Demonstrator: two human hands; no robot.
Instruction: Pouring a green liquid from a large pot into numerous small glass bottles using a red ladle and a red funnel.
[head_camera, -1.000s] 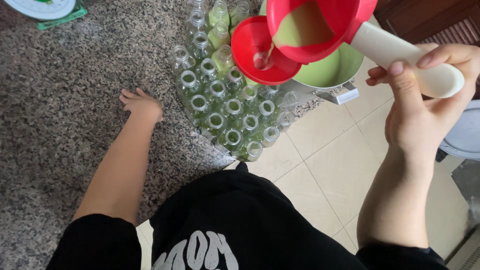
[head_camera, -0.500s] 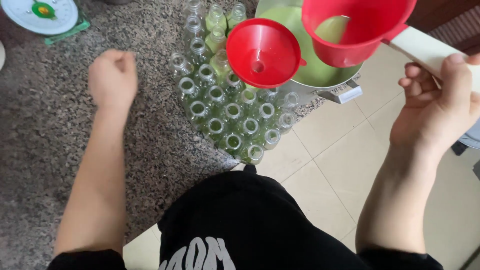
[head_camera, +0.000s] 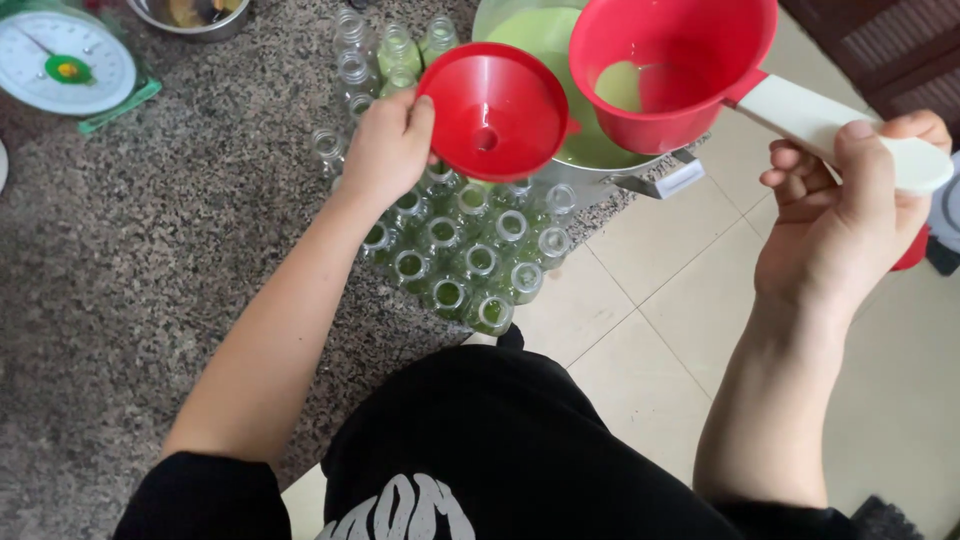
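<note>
Granite counter: red funnel (head_camera: 495, 110) (glossy) over bottles (head_camera: 470, 262).

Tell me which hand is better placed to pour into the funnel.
Right. The right hand holds the red ladle by its white handle beside the funnel, which the left hand grips over the bottles.

counter (head_camera: 120, 260): speckled grey granite | floor (head_camera: 650, 300): pale beige tiles | light: soft, even

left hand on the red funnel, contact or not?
Touching. The head view shows the left hand with fingers wrapped over the rim of the red funnel.
</note>
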